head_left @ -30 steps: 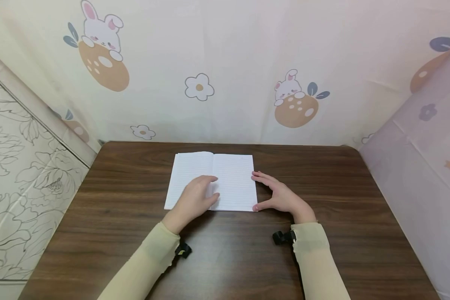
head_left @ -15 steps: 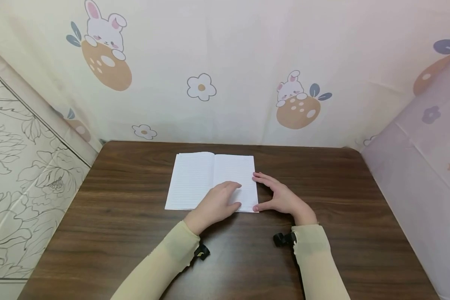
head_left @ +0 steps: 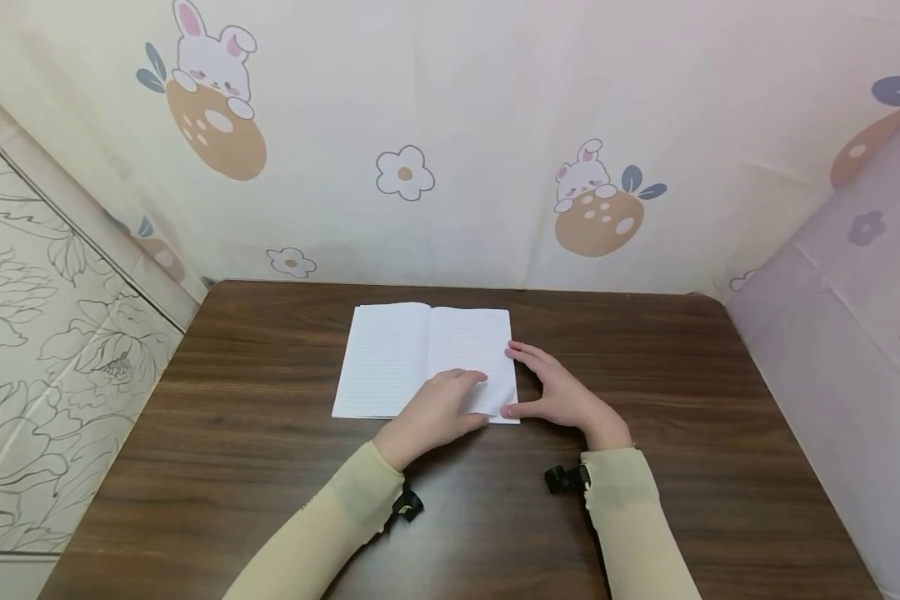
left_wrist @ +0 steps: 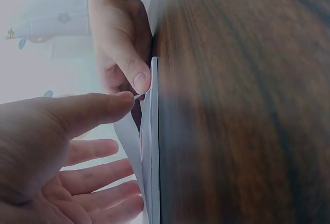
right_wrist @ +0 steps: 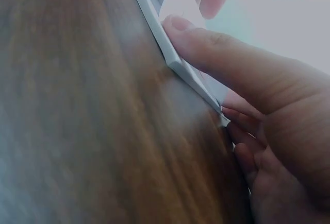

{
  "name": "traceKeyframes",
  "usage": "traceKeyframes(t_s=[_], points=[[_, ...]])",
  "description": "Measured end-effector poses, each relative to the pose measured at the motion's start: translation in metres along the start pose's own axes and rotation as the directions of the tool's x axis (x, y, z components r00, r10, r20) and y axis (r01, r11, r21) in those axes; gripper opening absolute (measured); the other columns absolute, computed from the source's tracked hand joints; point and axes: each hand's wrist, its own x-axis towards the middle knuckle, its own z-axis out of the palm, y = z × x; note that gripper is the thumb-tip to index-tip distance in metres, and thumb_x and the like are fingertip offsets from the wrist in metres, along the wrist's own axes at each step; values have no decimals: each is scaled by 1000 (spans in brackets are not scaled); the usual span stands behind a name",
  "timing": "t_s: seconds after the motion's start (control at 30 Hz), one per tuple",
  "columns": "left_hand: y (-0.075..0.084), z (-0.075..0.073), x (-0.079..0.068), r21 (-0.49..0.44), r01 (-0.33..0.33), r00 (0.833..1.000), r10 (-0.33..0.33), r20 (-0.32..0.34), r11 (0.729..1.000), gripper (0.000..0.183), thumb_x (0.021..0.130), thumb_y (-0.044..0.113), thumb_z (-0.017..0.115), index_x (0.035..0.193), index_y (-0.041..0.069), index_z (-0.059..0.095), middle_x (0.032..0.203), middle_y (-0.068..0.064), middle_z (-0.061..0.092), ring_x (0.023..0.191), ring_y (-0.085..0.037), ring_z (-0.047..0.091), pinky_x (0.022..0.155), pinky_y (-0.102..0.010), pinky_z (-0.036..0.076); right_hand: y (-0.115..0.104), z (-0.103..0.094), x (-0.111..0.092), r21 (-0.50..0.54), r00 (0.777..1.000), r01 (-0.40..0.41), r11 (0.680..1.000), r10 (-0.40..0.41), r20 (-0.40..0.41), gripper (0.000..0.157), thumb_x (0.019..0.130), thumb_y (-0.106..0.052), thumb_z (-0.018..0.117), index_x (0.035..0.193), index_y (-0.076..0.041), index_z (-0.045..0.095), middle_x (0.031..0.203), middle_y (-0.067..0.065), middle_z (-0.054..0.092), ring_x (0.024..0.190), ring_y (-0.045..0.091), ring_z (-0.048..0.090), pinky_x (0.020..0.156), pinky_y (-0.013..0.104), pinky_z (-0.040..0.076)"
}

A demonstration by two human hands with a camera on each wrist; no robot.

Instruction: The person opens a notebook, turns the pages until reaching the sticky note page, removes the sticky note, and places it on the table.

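Note:
An open notebook [head_left: 387, 358] with ruled white pages lies on the brown table. My left hand [head_left: 437, 408] is over the lower part of its right page, fingers extended and apart from the thumb. In the left wrist view, a lifted page [left_wrist: 132, 139] stands away from the stack, and the left thumb tip touches or nearly touches its edge. At the notebook's right side, my right hand [head_left: 562, 396] touches the edge with its fingertips. Its thumb [right_wrist: 206, 41] presses the lower right corner area, where the page is bent up. The right hand's other fingers are partly hidden by its thumb and palm.
The table [head_left: 255, 483] has dark wood grain. Behind it hangs a pale curtain [head_left: 487, 167] with rabbit and flower prints; patterned panels flank both sides. A black wrist camera [head_left: 407, 504] sits at the left cuff, another black camera [head_left: 566, 479] at the right.
My left hand has slid right, from the notebook's middle fold onto the right page. The right thumb has shifted slightly inward, and the page's lower right corner now bends up.

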Motion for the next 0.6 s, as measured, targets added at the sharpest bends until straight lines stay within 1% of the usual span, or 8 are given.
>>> traceKeyframes(t_s=[0.17,0.43,0.6], points=[[1,0,2,8,13,1000,-13,11,1000,49,98,24,85,139,3,69,137,-14,73,131,-31,67,113,-45,52,-1,0,-1,-5,1000,-6,1000,6,0,106,87,-45,93,170,-9,37,178,10,28,163,41,23,126,71,24],[-2,0,2,23,-25,999,26,-21,999,36,101,26,81,128,3,75,126,-11,78,119,-28,73,105,-43,56,-2,-1,0,-5,1000,-6,1000,6,9,105,88,-47,92,170,-10,37,179,11,28,163,42,23,126,72,23],[-4,2,1,13,-53,998,53,-45,999,27,103,22,78,123,4,77,120,-9,80,112,-26,76,101,-42,59,-1,-1,-1,1,1000,4,1000,-4,16,103,90,-46,91,170,-10,37,179,11,27,163,42,22,125,73,23]])
